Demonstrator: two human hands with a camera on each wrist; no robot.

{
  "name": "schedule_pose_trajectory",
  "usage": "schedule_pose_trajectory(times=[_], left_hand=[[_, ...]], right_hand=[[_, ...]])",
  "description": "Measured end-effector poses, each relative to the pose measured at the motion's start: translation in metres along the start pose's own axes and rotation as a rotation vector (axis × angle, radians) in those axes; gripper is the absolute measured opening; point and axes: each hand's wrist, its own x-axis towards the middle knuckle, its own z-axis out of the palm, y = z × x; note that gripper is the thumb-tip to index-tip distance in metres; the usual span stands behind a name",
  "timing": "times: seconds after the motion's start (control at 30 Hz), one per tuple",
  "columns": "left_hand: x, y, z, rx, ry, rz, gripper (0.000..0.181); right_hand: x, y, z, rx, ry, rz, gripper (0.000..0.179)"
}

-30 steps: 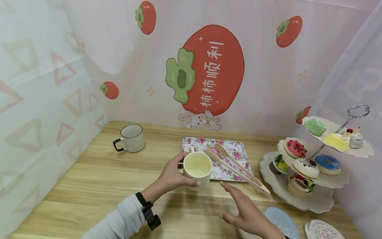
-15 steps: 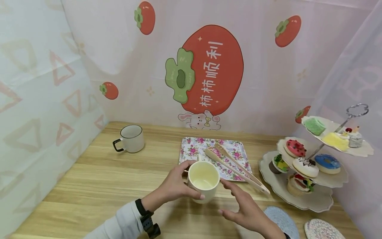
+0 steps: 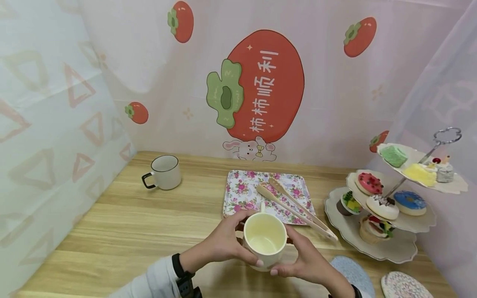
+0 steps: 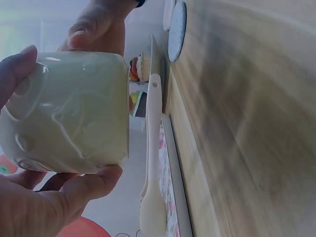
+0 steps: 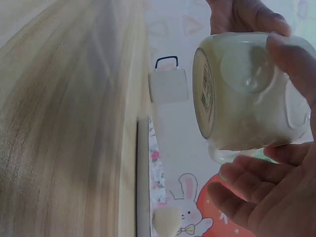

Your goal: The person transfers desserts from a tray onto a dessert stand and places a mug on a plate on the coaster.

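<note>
A cream mug (image 3: 265, 238) with a pale yellow inside is held above the table, its handle pointing away. Raised shapes cover its outside, as the left wrist view of the mug (image 4: 69, 113) shows, and a printed label marks its base in the right wrist view. My left hand (image 3: 227, 244) grips it from the left, thumb across the near side. From the right, my right hand (image 3: 311, 258) holds the same mug between thumb and fingers; in the right wrist view the right hand's fingers (image 5: 247, 190) reach along its far side.
Beyond the mug lies a floral tray (image 3: 242, 190) with wooden tongs (image 3: 294, 211) across it. A white mug (image 3: 165, 174) with a black handle stands back left. At right are a tiered stand (image 3: 391, 250) of pastries, a blue coaster (image 3: 352, 275) and a patterned coaster (image 3: 404, 285).
My left hand has brought the cream mug right and nearer to me. My right hand, earlier apart from it with fingers spread, now holds its right side.
</note>
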Motion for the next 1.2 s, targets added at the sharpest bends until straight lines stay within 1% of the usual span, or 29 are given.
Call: schedule_pose_trajectory(times=[0.07, 0.27, 0.43, 0.57, 0.73, 0.9, 1.07, 1.2], left_hand=[[-0.001, 0.001, 0.003, -0.016, -0.013, -0.001, 0.085], [-0.002, 0.002, 0.008, -0.016, -0.045, -0.001, 0.081], [-0.001, 0.003, 0.01, -0.03, -0.065, 0.002, 0.081], [-0.001, 0.004, 0.012, -0.029, -0.071, 0.004, 0.082], [0.0, 0.003, 0.012, -0.011, -0.076, 0.007, 0.082], [0.001, 0.001, 0.011, 0.009, -0.08, 0.009, 0.083], [0.0, -0.001, 0.011, 0.011, -0.085, 0.005, 0.084], [0.001, -0.001, 0.011, 0.008, -0.093, 0.014, 0.084]], right_hand=[[0.0, 0.0, 0.0, 0.027, -0.017, -0.022, 0.097], [-0.001, 0.0, -0.001, 0.125, -0.048, -0.018, 0.097], [-0.002, 0.0, -0.003, 0.233, -0.085, -0.047, 0.097], [-0.002, 0.0, -0.003, 0.28, -0.089, -0.04, 0.096], [-0.003, -0.001, -0.002, 0.29, -0.065, 0.004, 0.092], [-0.003, 0.001, 0.0, 0.27, -0.042, 0.027, 0.086], [-0.005, 0.001, 0.002, 0.248, -0.034, 0.024, 0.084], [-0.005, 0.0, 0.002, 0.233, -0.026, 0.012, 0.085]])
